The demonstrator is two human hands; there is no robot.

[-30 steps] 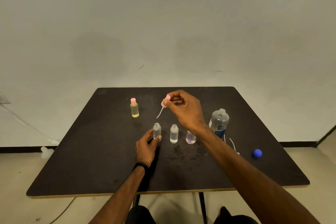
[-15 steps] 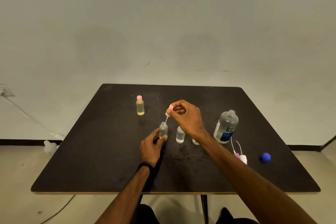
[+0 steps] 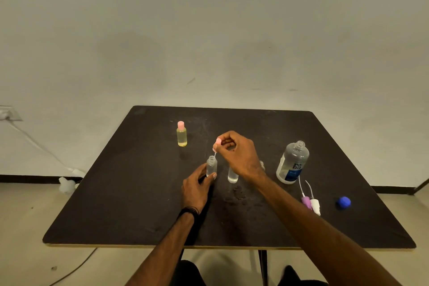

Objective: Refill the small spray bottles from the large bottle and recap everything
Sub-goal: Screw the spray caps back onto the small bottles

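My left hand (image 3: 197, 187) grips a small clear spray bottle (image 3: 211, 166) standing on the black table (image 3: 139, 193). Just above it my right hand (image 3: 236, 154) pinches a pink spray cap (image 3: 217, 143), and the cap's thin tube points down into the bottle's open neck. A second clear small bottle (image 3: 232, 176) stands right beside it, partly behind my right hand. A third small bottle (image 3: 261, 164) is mostly hidden by my wrist. The large clear bottle (image 3: 293, 163) with a blue label stands uncapped at the right.
A purple spray cap (image 3: 306, 201) and a white spray cap (image 3: 315, 205) lie near the large bottle. The blue cap (image 3: 343, 202) lies further right. A yellow-filled bottle with a pink cap (image 3: 181, 134) stands at the back left. A wet patch (image 3: 235, 195) marks the table's middle.
My right hand brought the pink cap down and left, from above the table to the held bottle's mouth, so its tube now enters the neck. My left hand kept hold of the bottle.
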